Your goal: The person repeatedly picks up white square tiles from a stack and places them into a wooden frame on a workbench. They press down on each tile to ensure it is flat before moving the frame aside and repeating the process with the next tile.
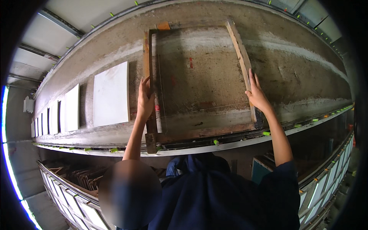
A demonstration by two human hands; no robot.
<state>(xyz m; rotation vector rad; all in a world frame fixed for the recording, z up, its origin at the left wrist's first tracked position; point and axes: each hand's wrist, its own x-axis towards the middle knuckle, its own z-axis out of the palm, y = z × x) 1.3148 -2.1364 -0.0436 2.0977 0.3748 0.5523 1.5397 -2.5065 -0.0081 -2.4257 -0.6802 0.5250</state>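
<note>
A large, worn rectangular wooden frame (pixel 238 50) is in front of me over a long stained table (pixel 303 76). The tabletop's brown and whitish marks show through its middle, along with thin straight lines near its inner edges. My left hand (pixel 145 101) is closed round the left bar, with its fingers along the wood. On the opposite side my right hand (pixel 257 96) grips the right bar, its thumb on the inner side and its fingers along the outer edge. The frame's near bar lies close to the table's front edge. Whether the frame rests fully on the table, I cannot tell.
To the left, a white panel (pixel 111 94) lies flat, with several more in a row beyond it. Green clips (pixel 216 142) line the table's front rail. Behind me, another long table (pixel 73 195) carries white panels, with dark stacked pieces (pixel 86 178) beside it.
</note>
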